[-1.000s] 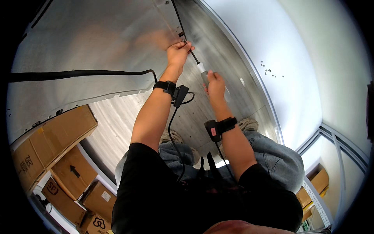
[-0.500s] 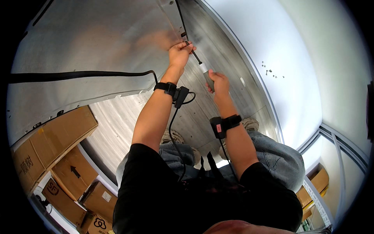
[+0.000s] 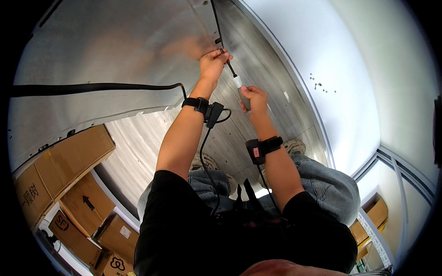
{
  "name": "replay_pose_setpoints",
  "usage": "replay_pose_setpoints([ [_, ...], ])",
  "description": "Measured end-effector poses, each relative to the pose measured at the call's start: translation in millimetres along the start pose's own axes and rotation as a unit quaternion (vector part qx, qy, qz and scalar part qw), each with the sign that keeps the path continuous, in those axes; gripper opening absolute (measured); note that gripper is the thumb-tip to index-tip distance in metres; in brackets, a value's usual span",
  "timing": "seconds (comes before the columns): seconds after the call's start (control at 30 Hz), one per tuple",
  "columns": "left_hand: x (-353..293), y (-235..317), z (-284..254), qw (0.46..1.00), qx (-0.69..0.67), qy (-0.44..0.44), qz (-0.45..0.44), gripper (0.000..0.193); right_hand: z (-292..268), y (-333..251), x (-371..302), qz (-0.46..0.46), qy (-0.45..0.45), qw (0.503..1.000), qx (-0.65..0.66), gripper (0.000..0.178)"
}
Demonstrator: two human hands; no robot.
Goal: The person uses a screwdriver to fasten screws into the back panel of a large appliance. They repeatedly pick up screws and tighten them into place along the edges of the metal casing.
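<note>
My right hand (image 3: 254, 98) is wrapped round the grey handle of a screwdriver (image 3: 244, 97) with a white collar and a dark shaft. The shaft slants up and left to the fingers of my left hand (image 3: 213, 63). Those fingers pinch round the shaft's tip end, close against the edge of a large metal panel (image 3: 119, 50). Whatever small part sits at the tip is hidden by the fingers. Beside the fingertips, a thin black cable (image 3: 215, 18) runs up along the panel's edge.
Several small screws (image 3: 318, 85) lie scattered on the white surface (image 3: 340, 115) at right. Cardboard boxes (image 3: 76, 156) are stacked at lower left. A thick black cable (image 3: 101, 87) crosses over the panel to my left wrist. Wood-look floor (image 3: 142, 138) shows below my hands.
My right hand and the screwdriver handle have shifted slightly left and down, tilting the shaft a little more upright. My left hand stays almost in place at the panel edge.
</note>
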State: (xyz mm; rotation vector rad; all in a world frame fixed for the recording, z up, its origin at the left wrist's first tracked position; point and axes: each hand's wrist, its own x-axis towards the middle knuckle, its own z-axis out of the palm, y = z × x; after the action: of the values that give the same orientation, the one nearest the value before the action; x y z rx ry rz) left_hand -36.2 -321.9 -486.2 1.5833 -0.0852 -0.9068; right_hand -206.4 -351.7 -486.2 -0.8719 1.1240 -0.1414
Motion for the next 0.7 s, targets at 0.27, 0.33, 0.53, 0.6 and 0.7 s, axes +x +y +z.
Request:
replay_pose_setpoints([
  [0.27,2,0,2,1.0,-0.005,0.005,-0.003,0.015,-9,21,17,-0.214,0.08,0.945,-0.235,0.035],
  [0.33,1,1,2,1.0,-0.006,0.003,-0.005,0.015,0,26,13,-0.344,0.182,0.872,-0.298,0.036],
  [0.53,0,1,-1,1.0,0.007,-0.006,-0.009,0.015,-2,1,2,-0.06,0.035,0.996,-0.052,0.032],
  [0.6,0,0,-2,1.0,0.006,-0.006,-0.007,0.015,-5,-8,-2,0.059,-0.051,0.996,0.05,0.034],
  [0.7,0,2,0,1.0,0.007,-0.007,-0.007,0.014,-11,-4,2,0.101,-0.131,0.979,0.114,0.04],
])
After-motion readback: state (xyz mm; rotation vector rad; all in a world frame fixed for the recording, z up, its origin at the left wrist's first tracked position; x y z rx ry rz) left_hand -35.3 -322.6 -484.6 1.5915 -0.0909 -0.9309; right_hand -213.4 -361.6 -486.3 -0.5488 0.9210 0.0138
